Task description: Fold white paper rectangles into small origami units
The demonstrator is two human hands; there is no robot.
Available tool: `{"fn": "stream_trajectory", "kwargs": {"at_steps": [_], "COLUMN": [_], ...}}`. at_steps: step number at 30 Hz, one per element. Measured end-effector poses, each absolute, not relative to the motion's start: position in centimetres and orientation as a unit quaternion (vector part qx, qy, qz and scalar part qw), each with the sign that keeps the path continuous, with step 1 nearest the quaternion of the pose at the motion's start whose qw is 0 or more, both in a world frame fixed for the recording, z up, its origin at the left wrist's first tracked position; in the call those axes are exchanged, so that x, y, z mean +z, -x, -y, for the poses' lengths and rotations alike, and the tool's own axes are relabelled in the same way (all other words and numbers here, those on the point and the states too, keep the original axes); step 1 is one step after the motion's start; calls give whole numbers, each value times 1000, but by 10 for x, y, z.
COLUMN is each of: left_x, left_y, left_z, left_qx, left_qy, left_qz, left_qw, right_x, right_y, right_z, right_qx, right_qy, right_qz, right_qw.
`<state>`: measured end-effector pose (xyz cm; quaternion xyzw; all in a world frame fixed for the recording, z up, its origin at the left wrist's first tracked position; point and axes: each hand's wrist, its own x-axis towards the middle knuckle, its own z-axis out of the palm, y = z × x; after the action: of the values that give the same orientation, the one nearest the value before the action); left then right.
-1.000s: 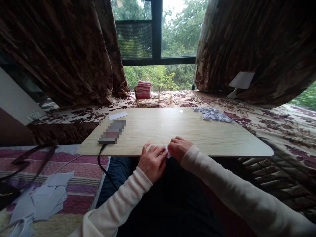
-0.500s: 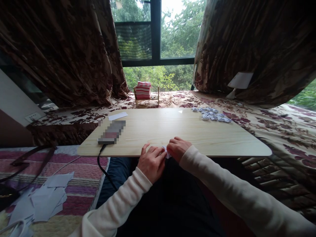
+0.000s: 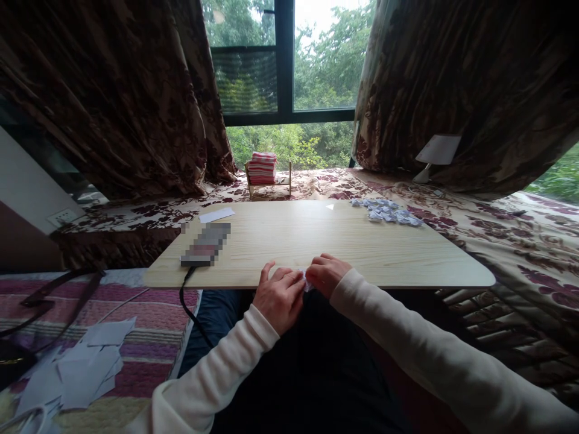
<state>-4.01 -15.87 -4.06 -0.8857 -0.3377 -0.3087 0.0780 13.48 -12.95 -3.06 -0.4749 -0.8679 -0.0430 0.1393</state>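
Observation:
At the near edge of the light wooden table (image 3: 289, 235), my left hand (image 3: 281, 295) and my right hand (image 3: 327, 274) meet around a small folded piece of white paper (image 3: 308, 286). Fingers of both hands are closed on it, and they cover most of its shape. At the back right of the tabletop lies a cluster of small folded papers (image 3: 389, 212). A flat white paper strip (image 3: 218, 214) rests at the back left, and a tiny white paper triangle (image 3: 330, 207) sits near the far edge.
A blurred-out device (image 3: 205, 244) with a black cable (image 3: 184, 298) lies on the table's left. Loose white sheets (image 3: 85, 367) are spread on the striped quilt (image 3: 149, 337). Beyond the table stand a small rack with folded striped cloths (image 3: 262, 169) and a white lamp (image 3: 438, 150).
Both hands stay at the same spot with the paper between them. Slightly less of the paper shows between the fingers now, and the view has tilted a little.

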Motion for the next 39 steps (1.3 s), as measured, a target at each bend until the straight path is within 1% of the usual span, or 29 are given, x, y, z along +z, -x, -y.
{"fn": "stream_trajectory", "kwargs": {"at_steps": [6, 14, 23, 30, 39], "left_x": [-39, -30, -34, -41, -45], "left_y": [42, 44, 45, 41, 41], "left_z": [156, 145, 135, 125, 126], "left_qx": [-308, -270, -213, -245, -262], "left_qy": [888, 907, 924, 908, 901], "left_qz": [331, 305, 300, 326, 335], "left_qw": [87, 108, 107, 95, 90], "right_x": [-38, -45, -46, -46, -57], "right_y": [-143, -150, -152, -157, -147], "right_z": [130, 143, 145, 150, 150], "right_qx": [-29, -28, -27, -50, -125], "right_qy": [448, 434, 412, 396, 424], "right_qz": [875, 870, 878, 886, 863], "right_qw": [180, 233, 241, 235, 244]}}
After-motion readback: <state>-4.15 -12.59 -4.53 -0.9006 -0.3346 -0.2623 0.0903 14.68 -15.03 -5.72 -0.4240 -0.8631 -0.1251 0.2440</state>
